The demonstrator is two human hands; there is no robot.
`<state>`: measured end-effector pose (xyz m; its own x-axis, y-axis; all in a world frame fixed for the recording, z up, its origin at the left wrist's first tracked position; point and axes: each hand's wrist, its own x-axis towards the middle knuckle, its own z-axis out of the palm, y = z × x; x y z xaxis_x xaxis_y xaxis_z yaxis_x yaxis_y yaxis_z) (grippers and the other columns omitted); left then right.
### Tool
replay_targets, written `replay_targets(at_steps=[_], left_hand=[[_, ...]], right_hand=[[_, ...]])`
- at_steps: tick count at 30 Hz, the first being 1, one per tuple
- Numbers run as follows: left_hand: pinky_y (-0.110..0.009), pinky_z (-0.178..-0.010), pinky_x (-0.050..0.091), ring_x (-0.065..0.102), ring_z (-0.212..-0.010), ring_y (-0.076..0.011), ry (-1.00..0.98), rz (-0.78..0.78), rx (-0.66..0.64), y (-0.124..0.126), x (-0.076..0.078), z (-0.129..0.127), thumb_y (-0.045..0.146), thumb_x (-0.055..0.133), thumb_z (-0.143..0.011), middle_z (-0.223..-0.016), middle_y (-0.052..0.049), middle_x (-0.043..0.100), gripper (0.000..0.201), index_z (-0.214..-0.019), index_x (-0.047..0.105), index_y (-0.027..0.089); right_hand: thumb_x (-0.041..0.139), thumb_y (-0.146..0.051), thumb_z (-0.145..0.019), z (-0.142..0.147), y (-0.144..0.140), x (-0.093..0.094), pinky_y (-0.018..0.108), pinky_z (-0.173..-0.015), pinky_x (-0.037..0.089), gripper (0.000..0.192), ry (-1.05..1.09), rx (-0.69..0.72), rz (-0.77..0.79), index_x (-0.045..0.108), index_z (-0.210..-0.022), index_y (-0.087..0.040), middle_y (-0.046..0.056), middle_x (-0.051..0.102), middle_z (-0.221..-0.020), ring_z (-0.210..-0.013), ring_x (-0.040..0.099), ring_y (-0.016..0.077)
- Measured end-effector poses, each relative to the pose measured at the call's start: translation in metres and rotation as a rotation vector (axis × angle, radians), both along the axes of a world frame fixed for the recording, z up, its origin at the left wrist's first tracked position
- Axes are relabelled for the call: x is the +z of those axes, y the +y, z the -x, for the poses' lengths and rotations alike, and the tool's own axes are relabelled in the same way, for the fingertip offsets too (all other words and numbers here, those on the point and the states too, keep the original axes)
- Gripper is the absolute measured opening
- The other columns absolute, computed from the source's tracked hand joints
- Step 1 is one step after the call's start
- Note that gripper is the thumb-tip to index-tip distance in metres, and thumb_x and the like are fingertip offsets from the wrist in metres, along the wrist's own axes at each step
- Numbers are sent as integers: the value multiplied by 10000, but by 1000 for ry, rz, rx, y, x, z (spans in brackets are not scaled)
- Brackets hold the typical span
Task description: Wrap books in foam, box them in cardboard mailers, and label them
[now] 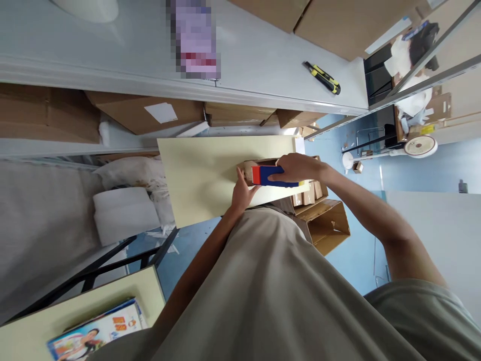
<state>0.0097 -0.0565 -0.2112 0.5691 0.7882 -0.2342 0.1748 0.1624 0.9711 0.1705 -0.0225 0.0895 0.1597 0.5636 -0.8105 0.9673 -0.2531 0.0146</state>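
Observation:
A pale yellow board (195, 175) lies in front of my body. On it is a small brown cardboard box (247, 171), partly hidden by my hands. My left hand (242, 194) grips the left end of this box, with fingers and thumb around its corner. Over the box is a flat blue and red block-shaped item (268, 175), its red band toward my left hand; what it is exactly I cannot make out. My right hand (295, 168) is closed around the blue part from above. Whether the item rests inside the box or just over it is unclear.
Open cardboard boxes (328, 225) stand at the board's right. A yellow and black utility knife (322, 77) lies on the grey shelf (263, 70) ahead. Larger cartons (150, 108) fill the level below. A white foam roll (126, 213) and a side table with magazines (101, 333) are left.

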Motion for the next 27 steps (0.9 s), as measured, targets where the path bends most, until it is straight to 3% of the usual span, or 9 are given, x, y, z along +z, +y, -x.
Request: replay_targets(at_steps=[4,8,13,17,22,27], left_hand=[[-615,-1403,324,255,-1769,-506,-66,-253,-65,28,15,3,620,1040,-766,-1870,-325,282,1476,-1842,139,161],[-636,-1418,290,361,-1723,-474,-80,-424,-217,49,22,2,489,1042,-786,-1791,-267,464,1459,-1856,91,204],[-625,-1327,409,580,-1496,-475,-1,-395,-211,47,12,-4,488,986,-835,-1545,-278,660,1357,-1845,160,117],[-619,-1271,447,610,-1394,-466,56,-365,-143,39,3,-13,486,970,-842,-1445,-264,704,1311,-1844,215,107],[-583,-1246,433,603,-1356,-440,133,-361,-88,41,-5,-17,233,830,-923,-1320,-225,756,1025,-1822,351,122],[-556,-1203,453,635,-1291,-408,199,-388,-106,43,-8,-13,158,806,-923,-1258,-171,793,1013,-1831,358,165]], right_hand=[[740,-595,-1028,6,4,6,373,-756,480,476,-23,5,-9,850,-1119,-140,157,813,-834,-862,776,316],[751,-573,-1032,10,9,10,371,-753,478,452,-40,28,-9,853,-1130,-144,157,812,-843,-868,777,319],[793,-606,-1010,11,13,8,390,-756,493,481,-33,38,-32,856,-1061,-131,172,796,-836,-886,779,343],[833,-570,-982,12,18,4,400,-798,513,422,8,30,-66,857,-1022,-151,160,793,-833,-931,784,353],[884,-559,-949,6,28,1,415,-843,524,433,-4,-4,-46,856,-1048,-138,175,815,-909,-995,793,383],[891,-647,-932,-18,28,-2,393,-806,534,541,-29,3,-14,851,-1081,-129,158,809,-868,-949,797,368]])
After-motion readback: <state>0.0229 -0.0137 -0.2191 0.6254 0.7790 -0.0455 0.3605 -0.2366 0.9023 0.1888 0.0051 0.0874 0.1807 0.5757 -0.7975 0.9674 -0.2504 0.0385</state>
